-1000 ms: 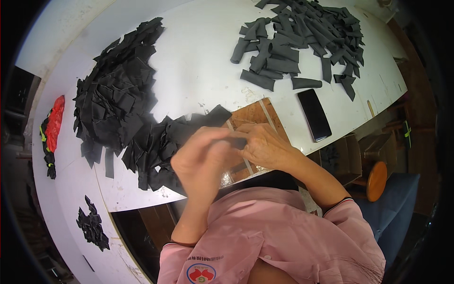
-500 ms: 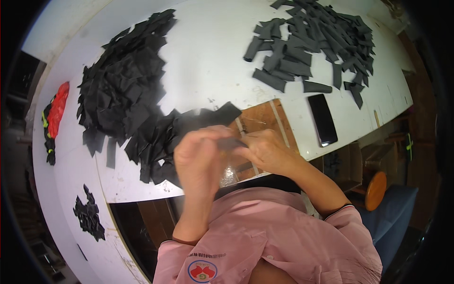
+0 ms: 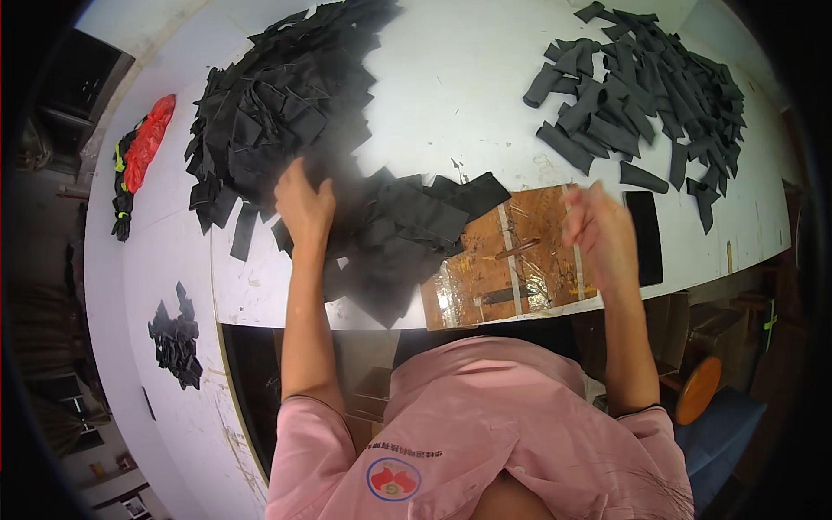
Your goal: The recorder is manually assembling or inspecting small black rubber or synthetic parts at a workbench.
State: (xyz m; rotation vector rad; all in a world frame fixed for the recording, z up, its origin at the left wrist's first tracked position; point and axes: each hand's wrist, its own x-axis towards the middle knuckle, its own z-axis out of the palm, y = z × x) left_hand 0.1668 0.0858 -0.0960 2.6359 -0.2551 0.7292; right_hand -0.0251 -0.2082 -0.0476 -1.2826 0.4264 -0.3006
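Note:
My left hand (image 3: 303,208) is open at the near edge of a large heap of flat black fabric pieces (image 3: 269,121), thumb and fingers apart. More black pieces (image 3: 403,217) spread from that heap toward the taped brown board (image 3: 555,286). Above the board's right side is my right hand (image 3: 604,234), its fingers bent and smeared by motion. I see no piece in it, but cannot tell if the fingers hold something small. A thin brown strip-like object (image 3: 517,248) lies on the board.
A pile of rolled or folded dark grey pieces (image 3: 641,95) covers the far right of the white table (image 3: 459,95). A black phone (image 3: 646,238) lies beside the board. At left are a red plastic bag (image 3: 149,143) and small black scraps (image 3: 176,338). An orange round stool (image 3: 698,390) stands right.
My hands, together on a dark piece before, have parted: the left moved left to the black heap, the right moved right. That piece is no longer seen between them. The view has shifted.

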